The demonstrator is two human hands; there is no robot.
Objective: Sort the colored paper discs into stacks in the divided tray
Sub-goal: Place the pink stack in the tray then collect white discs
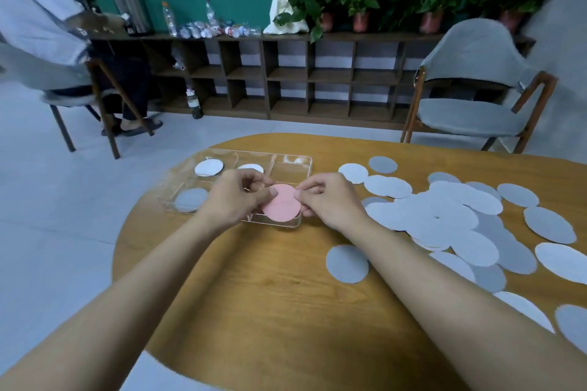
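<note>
I have the pink disc (282, 206) pinched at its two side edges, left hand (235, 197) on one rim and right hand (330, 200) on the other, with the fingers (301, 197) curled in around the paper. It hangs over the near right corner of the clear divided tray (305, 162). A faint arc crosses its face, and I cannot tell whether that is a crease or a second pink disc behind it.

I judge this to be the placing step. The next move is to lower the disc flat into the compartment under it and let go with both hands at once, so that it does not catch on a divider.

Elsewhere in the tray, a white disc (208, 167) lies in the far left compartment, another white one (251, 167) is beside it, partly hidden by my left hand, and a grey disc (191, 199) lies in the near left.

To the right of the tray, the loose pile of white and grey discs (444, 216) is spread over the worktop (270, 279), with many of them overlapping. One grey disc (347, 263) lies apart on its near side. Nothing blocks the drop.

Beyond the tray stands an empty chair (476, 89).
</note>
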